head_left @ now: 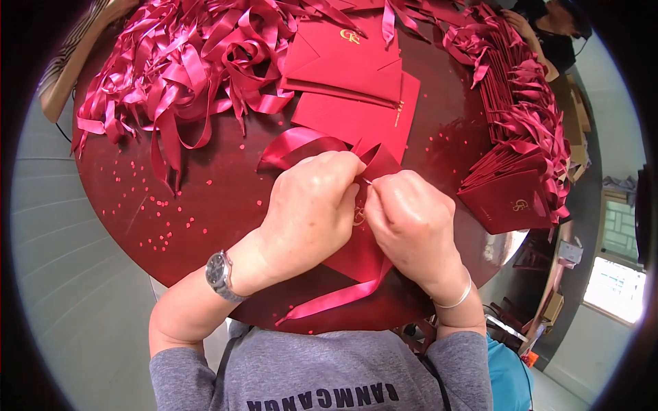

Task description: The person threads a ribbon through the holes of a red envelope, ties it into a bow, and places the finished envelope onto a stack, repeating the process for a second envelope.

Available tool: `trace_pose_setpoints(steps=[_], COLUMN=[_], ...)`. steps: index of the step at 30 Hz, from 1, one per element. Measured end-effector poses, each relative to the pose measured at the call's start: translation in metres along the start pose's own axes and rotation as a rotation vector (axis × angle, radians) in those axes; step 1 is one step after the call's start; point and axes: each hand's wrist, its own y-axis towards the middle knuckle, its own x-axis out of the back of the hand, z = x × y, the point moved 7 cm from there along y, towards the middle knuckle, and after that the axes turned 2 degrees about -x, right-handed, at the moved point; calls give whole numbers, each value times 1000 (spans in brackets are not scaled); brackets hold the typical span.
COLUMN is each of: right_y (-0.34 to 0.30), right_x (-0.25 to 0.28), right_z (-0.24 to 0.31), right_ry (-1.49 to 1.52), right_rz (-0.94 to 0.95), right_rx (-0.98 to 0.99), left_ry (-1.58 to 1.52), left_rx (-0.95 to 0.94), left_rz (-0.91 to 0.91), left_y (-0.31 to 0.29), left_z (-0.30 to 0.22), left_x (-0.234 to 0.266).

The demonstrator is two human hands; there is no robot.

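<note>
Close together over a red paper gift bag point(353, 260), both my hands are closed. Thumb and fingers of my left hand point(308, 205) pinch a red satin ribbon point(298, 142) at the bag's top edge. My right hand point(411, 222) is curled in a tight pinch just beside it. A thin, pale, shiny tip shows between the hands; what the right fingers hold is mostly hidden. One ribbon tail point(336, 306) trails below the bag toward the table's near edge. The bag lies flat, partly covered by my hands.
A large heap of ribbons point(185, 61) covers the far left. Flat red bags point(343, 58) are stacked ahead. Along the right stands a row of bags with ribbons point(510, 198). Small red paper dots point(161, 222) dot the round table. Other people's arms point(65, 79) show at the far edges.
</note>
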Motion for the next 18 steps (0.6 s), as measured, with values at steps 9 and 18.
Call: trace_pose_setpoints(steps=[9,18], right_y=[10,-4], right_x=[-4,-1], right_z=[-15,-1], right_ry=[348,175], right_rz=[-12,-131], right_rx=[-270,-137], left_ry=[242,239], left_rx=[-93,-182], left_rz=[-59,-178], left_y=[1,-13], left_z=[-18,-21], left_x=[7,-8])
